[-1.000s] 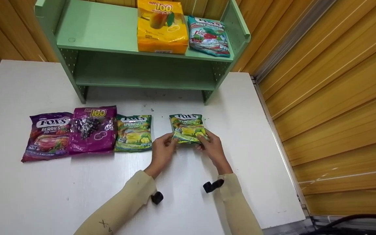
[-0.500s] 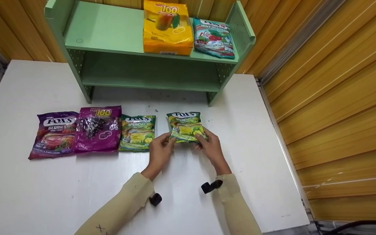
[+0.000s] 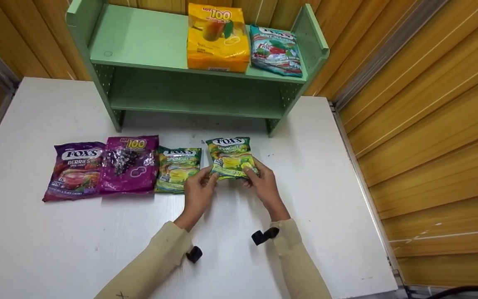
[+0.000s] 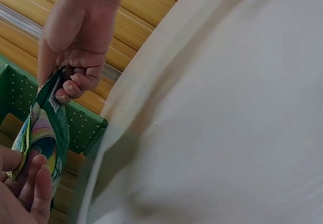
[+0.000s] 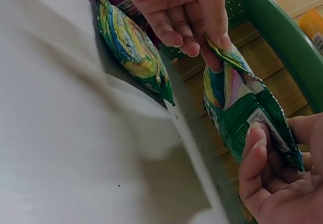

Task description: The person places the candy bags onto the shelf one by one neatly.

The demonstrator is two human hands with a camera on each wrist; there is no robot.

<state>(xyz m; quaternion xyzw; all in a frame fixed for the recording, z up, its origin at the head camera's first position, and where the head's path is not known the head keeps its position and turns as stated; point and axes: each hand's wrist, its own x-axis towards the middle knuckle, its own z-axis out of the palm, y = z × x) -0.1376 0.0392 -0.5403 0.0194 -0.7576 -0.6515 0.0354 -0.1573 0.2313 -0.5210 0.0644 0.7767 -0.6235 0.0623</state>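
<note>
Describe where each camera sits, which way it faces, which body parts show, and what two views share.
Head: worn on the head, facing forward and down over the white table; left hand, right hand and beige fabric sleeves show.
Left wrist: worn there, facing the held green-and-yellow plastic candy packet at frame left; both hands show.
Right wrist: worn there, facing the same packet at frame right; both hands show.
Shared: both wrist views include the green perforated shelf.

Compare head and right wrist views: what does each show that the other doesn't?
Only head: the teal plastic mint packet and beige fabric sleeves. Only right wrist: the white printed label on the back of the green-and-yellow plastic candy packet. Both: that packet, held by left grip and right grip; a second such packet; the green rectangular shelf.
</note>
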